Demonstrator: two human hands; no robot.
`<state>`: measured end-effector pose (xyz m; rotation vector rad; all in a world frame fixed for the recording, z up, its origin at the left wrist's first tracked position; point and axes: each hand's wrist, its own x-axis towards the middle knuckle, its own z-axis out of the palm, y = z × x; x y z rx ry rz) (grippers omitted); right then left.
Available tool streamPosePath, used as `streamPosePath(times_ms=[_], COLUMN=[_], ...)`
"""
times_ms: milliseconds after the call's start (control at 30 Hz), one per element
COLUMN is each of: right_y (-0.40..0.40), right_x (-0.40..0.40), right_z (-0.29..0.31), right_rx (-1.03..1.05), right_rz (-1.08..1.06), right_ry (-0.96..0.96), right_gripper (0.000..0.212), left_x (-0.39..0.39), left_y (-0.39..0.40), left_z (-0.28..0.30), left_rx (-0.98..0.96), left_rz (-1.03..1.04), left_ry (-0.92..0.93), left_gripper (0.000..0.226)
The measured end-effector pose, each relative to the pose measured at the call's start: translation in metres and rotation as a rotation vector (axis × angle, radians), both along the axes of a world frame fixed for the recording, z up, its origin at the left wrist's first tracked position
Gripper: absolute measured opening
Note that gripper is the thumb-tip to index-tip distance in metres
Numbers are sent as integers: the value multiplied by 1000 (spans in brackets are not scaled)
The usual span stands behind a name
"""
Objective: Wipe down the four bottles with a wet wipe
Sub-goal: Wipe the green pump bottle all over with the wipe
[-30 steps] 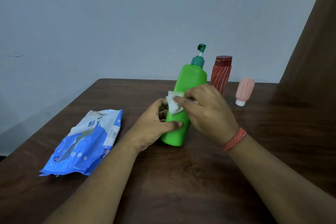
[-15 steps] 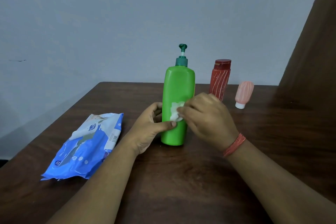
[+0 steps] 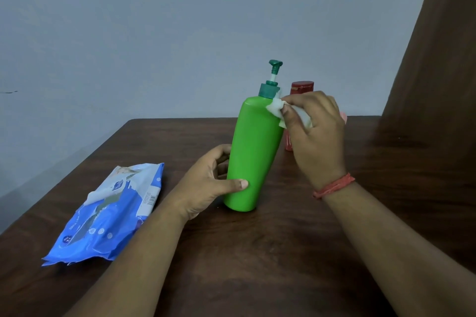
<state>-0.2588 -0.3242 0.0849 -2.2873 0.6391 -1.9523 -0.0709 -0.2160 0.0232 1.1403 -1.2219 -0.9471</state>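
Note:
A tall green pump bottle (image 3: 253,152) stands slightly tilted on the dark wooden table (image 3: 257,252). My left hand (image 3: 208,183) grips its lower body, thumb across the front. My right hand (image 3: 315,134) pinches a white wet wipe (image 3: 277,108) against the bottle's right shoulder, just under the dark green pump collar. Behind my right hand a red bottle (image 3: 302,87) shows only its cap and a strip near its base. A pink bottle (image 3: 344,116) is almost fully hidden, only a sliver showing. I see no other bottle.
A blue wet-wipe pack (image 3: 108,213) lies on the table to the left, its flap raised. A grey wall rises behind the table's far edge. A brown panel (image 3: 438,72) stands at the right.
My right hand has carried the wipe up from the bottle's middle to its shoulder near the pump. The bottle leaned, came upright, and leans a little again. My left hand stays low on it.

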Motion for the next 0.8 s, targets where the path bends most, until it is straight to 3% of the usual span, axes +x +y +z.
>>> streamPosePath(times_ms=[133, 400, 500, 567, 667, 800], right_y=[-5, 2, 0, -1, -3, -2], right_x=[0, 2, 3, 2, 1, -3], right_z=[0, 16, 12, 9, 7, 9], right_rx=[220, 853, 1061, 1045, 838, 298], right_rz=[86, 633, 785, 794, 715, 330], right_ry=[-31, -304, -341, -291, -246, -62], right_gripper=[10, 34, 27, 31, 28, 17], left_x=[0, -2, -2, -2, -1, 0], left_y=[0, 1, 1, 2, 2, -1], left_z=[1, 3, 3, 2, 0, 0], left_rx=[-4, -13, -20, -24, -28, -29], left_rz=[12, -3, 2, -1, -5, 0], left_ry=[13, -46, -43, -21, -16, -11], left_gripper=[66, 66, 65, 63, 62, 61])
